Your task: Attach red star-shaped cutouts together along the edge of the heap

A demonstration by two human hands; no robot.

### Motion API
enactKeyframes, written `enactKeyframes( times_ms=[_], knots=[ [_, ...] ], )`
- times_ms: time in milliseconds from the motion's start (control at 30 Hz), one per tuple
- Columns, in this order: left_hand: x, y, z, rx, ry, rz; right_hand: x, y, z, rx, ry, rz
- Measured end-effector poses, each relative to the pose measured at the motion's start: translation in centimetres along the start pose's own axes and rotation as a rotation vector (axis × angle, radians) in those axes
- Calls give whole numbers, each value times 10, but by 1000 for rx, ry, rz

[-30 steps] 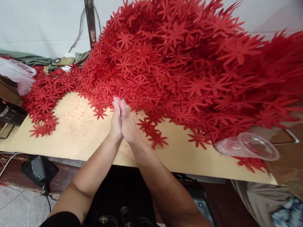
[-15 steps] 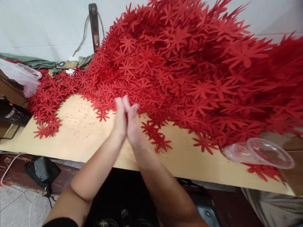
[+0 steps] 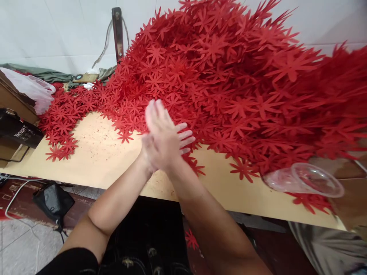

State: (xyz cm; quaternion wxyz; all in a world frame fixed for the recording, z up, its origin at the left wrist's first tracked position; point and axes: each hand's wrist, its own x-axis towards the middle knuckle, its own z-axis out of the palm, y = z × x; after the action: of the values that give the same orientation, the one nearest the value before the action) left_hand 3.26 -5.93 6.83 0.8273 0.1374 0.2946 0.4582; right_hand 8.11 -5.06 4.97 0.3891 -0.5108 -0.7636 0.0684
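Note:
Over the board's middle my two hands press together, palm to palm and crossed. On top lies my right hand [image 3: 166, 141], its fingers stretched out toward the wall and slightly blurred. Beneath it, my left hand [image 3: 185, 138] has its fingers spread out to the right; most of its palm is covered. No object shows between them, though the space between the palms is hidden. Just beyond the hands rises a large heap of red flower-shaped cutouts [image 3: 212, 80]. A few loose cutouts [image 3: 243, 169] lie along the heap's near edge.
The tan board [image 3: 97, 164] carries small red crumbs. At the right lies a clear plastic cup [image 3: 304, 179] on its side. On the left are a white plastic bag [image 3: 36, 89] and a black container [image 3: 18, 128]. A black pouch [image 3: 53, 202] sits below the front edge.
My hands were upright and pressed together edge-on; now they are crossed, the right over the left, with the left fingers spread sideways. The view has shifted slightly.

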Motion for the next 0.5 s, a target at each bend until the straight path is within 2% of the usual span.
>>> enactKeyframes(
  times_ms=[100,200,300,367,500],
  knots=[
    [2,5,-2,-7,-139,58,14,20,-3,-5,88,5],
    [9,11,-9,-51,-191,149,3,31,5,1,133,-8],
    [16,6,-17,-83,-204,134,-18,28,15,36,123,-54],
    [18,-2,-19,-76,-227,166,-23,23,17,60,119,-78],
    [15,-12,-16,28,-238,296,-4,22,9,105,200,-41]
  ],
)
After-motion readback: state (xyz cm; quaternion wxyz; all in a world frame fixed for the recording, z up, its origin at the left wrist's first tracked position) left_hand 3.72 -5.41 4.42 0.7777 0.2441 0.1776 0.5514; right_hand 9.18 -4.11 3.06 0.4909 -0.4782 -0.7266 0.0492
